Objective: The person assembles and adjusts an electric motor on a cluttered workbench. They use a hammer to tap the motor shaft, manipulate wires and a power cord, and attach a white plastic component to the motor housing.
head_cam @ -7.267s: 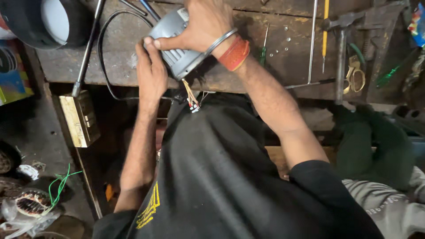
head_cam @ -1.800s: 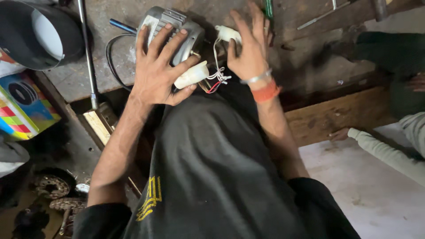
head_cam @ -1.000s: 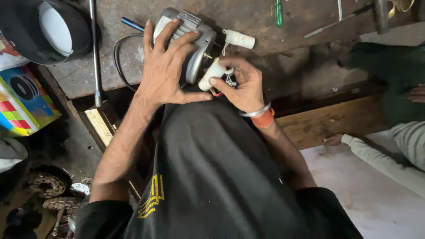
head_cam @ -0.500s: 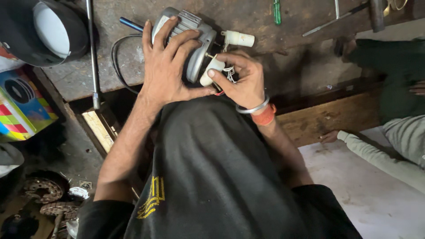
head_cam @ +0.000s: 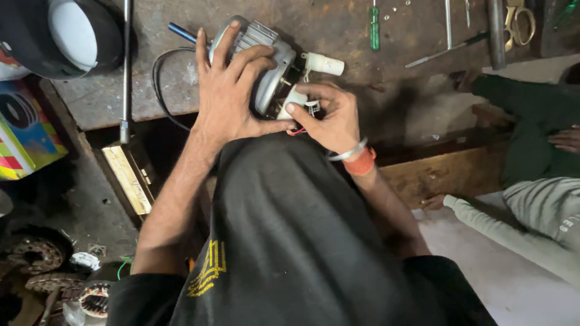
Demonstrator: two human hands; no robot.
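A grey finned electric motor point(head_cam: 270, 55) lies at the near edge of a worn metal workbench point(head_cam: 338, 36). My left hand point(head_cam: 232, 90) is spread flat over the motor's body and holds it down. At the motor's end my right hand point(head_cam: 328, 115) pinches a white cylindrical part point(head_cam: 292, 99); thin red and white wires point(head_cam: 297, 130) hang beside it. A second white cylinder point(head_cam: 323, 63) lies just behind, against the motor. A blue shaft point(head_cam: 182, 32) sticks out of the motor's far end.
A black cable point(head_cam: 158, 78) loops left of the motor. A green screwdriver point(head_cam: 374, 27), metal rods and scissors point(head_cam: 518, 18) lie on the bench top. A black round housing point(head_cam: 60, 36) sits at top left. Another person's legs point(head_cam: 531, 199) are at right. Stator parts point(head_cam: 90, 299) litter the floor at bottom left.
My right hand came off the bench, took the white cylindrical part and brought it close against the motor's end. My left hand stayed on the motor.
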